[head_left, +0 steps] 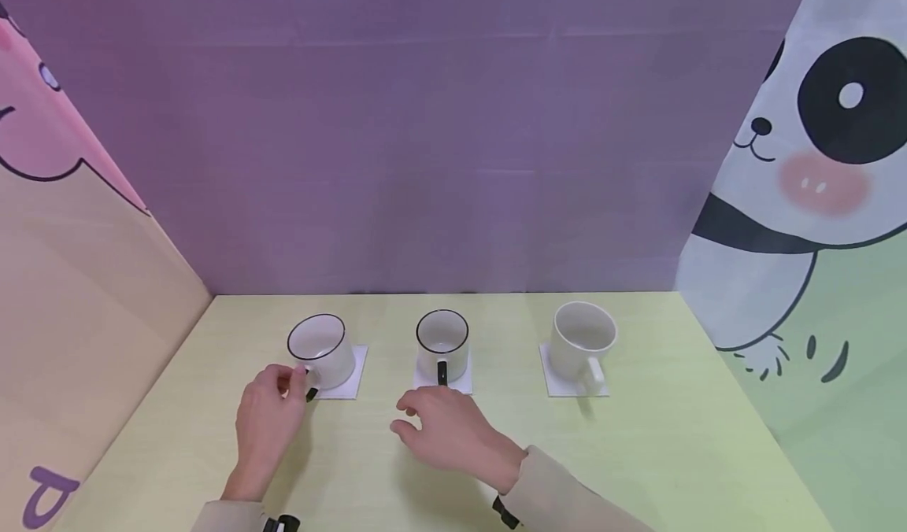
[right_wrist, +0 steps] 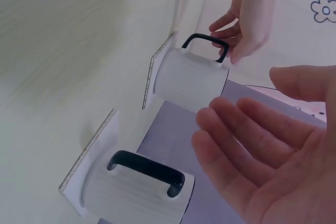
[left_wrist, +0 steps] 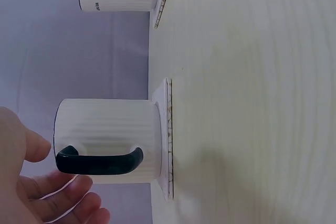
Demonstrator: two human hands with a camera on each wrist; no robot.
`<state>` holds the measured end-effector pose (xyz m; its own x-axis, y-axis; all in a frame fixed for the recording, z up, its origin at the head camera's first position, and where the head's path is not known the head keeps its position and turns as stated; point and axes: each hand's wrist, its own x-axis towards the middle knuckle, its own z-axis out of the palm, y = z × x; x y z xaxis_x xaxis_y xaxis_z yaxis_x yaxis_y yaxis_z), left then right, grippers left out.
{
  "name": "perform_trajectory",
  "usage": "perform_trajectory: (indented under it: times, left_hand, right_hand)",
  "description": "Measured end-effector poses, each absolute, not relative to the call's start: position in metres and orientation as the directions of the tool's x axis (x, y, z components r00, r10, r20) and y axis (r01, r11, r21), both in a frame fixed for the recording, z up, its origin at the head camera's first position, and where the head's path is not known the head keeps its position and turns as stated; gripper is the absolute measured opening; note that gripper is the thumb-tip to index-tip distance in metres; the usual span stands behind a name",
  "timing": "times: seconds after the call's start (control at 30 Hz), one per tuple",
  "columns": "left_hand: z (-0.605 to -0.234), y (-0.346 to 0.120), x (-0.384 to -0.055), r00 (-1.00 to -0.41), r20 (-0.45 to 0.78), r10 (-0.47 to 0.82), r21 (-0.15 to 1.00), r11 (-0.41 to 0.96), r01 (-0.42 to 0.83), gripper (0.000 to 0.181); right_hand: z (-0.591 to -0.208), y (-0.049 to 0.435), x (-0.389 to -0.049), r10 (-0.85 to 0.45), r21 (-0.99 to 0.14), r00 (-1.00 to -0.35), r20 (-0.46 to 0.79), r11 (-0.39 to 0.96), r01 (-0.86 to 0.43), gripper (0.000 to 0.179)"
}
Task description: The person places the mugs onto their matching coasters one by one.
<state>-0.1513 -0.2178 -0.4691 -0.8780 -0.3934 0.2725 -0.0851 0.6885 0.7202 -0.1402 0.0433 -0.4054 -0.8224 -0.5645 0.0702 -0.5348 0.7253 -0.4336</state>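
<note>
Three white mugs stand upright in a row, each on a square white coaster. The left mug (head_left: 336, 368) has a dark rim and a black handle (left_wrist: 100, 164). Beside that handle is my left hand (head_left: 271, 415), thumb and fingers parted around its upper end without closing on it. The middle mug (head_left: 453, 365), also dark-rimmed, turns its black handle (right_wrist: 147, 166) toward me. Just in front of it hovers my right hand (head_left: 457, 431), fingers spread loosely and holding nothing. The right mug (head_left: 569, 355) is plain white, handle included, with neither hand near it.
The pale wooden table (head_left: 680, 445) ends at a purple backdrop (head_left: 453, 162) behind the mugs. A printed panel with a panda (head_left: 779, 296) rises on the right, and a pink and cream panel (head_left: 78, 264) on the left. White coasters (head_left: 354, 382) lie flat under the mugs.
</note>
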Motion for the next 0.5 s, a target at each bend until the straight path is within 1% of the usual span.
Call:
perform_trajectory:
  times: [0.13, 0.23, 0.33, 0.5]
  left_hand:
    - [-0.468, -0.218, -0.148, -0.863, 0.326, -0.387, 0.684, 0.727, -0.068, 0.031]
    - [-0.467, -0.217, -0.145, -0.838, 0.388, -0.384, 0.650, 0.759, -0.046, 0.028]
    - [-0.466, -0.216, -0.142, -0.800, 0.483, -0.356, 0.597, 0.802, 0.004, 0.022]
    - [-0.466, -0.207, -0.139, -0.724, 0.640, -0.259, 0.494, 0.860, 0.129, 0.011]
  right_hand:
    - [-0.404, 0.050, -0.139, -0.535, -0.436, -0.841, 0.083, 0.739, -0.513, 0.022]
    - [-0.406, 0.053, -0.139, -0.522, -0.431, -0.849, 0.084, 0.749, -0.503, 0.023]
    - [-0.410, 0.058, -0.138, -0.504, -0.413, -0.859, 0.089, 0.766, -0.492, 0.025]
    - [-0.414, 0.069, -0.136, -0.466, -0.382, -0.876, 0.125, 0.792, -0.476, 0.024]
